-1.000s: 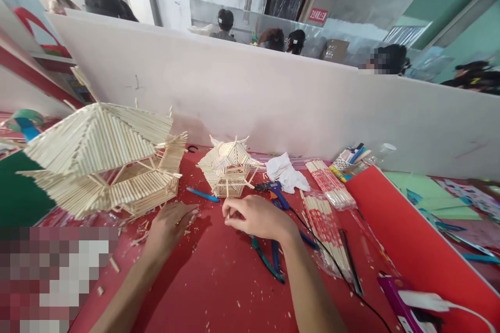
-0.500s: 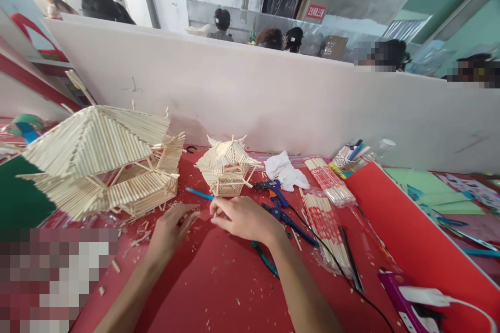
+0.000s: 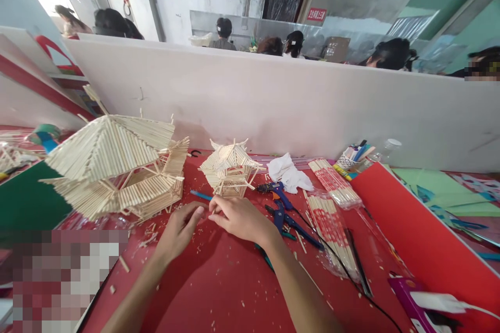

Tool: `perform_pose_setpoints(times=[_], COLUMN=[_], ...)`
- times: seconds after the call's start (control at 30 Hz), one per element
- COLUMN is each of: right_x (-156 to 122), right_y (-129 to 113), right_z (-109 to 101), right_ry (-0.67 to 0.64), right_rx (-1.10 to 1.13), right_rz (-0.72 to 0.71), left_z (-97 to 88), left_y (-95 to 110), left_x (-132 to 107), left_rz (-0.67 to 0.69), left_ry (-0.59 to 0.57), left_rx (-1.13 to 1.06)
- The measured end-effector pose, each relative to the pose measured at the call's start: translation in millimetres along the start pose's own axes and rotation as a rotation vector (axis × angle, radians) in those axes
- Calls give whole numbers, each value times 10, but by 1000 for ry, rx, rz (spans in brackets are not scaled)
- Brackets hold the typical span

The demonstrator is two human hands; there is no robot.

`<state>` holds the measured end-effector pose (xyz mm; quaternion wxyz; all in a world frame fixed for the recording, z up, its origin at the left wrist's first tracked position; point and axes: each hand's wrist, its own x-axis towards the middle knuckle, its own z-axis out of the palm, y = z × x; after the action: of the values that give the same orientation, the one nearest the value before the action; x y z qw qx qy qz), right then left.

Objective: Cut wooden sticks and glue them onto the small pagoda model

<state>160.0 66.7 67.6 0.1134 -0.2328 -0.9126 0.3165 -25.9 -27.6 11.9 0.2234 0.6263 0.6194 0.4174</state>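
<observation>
My right hand (image 3: 240, 218) is closed in a pinch in front of the small model pavilion (image 3: 232, 169); a tiny pale stick piece seems to be between its fingertips. Beside it, my left hand (image 3: 180, 231) is closed, thumb against the forefinger, its tips almost meeting the right fingers; whatever it holds is too small to make out. A blue strip (image 3: 201, 195) lies just beyond both hands. To the left stands a larger stick pavilion (image 3: 113, 161) with a wide sloping roof. Right of my right wrist lie a blue glue gun (image 3: 279, 195) and blue-handled pliers (image 3: 299, 229).
Packs of wooden sticks (image 3: 332, 234) lie to the right, near white tissue (image 3: 289, 173) and a pen holder (image 3: 353, 155). A black cord (image 3: 332, 255) runs toward a purple power strip (image 3: 414, 304). A white partition (image 3: 273, 104) closes off the back; several people sit beyond it.
My left hand has moved right toward my right hand, its thumb and forefinger coming together. My right hand keeps its pinch. The view has tilted up slightly and shifted left.
</observation>
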Motion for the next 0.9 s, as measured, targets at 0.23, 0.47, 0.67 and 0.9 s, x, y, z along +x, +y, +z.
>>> perform_pose_setpoints(times=[0.23,0.47,0.67,0.9], right_x=[27,46,59,67], right_y=[27,36,38,34], right_z=[88,109,116,125], right_ry=[33,61,79,81], right_rx=[49,20,22,4], right_rz=[-15,-47,-61,-67], left_z=[-193,-122,48,137], left_y=[106,-15,-181,-270], left_x=[212,432,479,410], left_rz=[255,605,680,693], left_ry=[105,55,139,269], left_rx=[248,436,426,427])
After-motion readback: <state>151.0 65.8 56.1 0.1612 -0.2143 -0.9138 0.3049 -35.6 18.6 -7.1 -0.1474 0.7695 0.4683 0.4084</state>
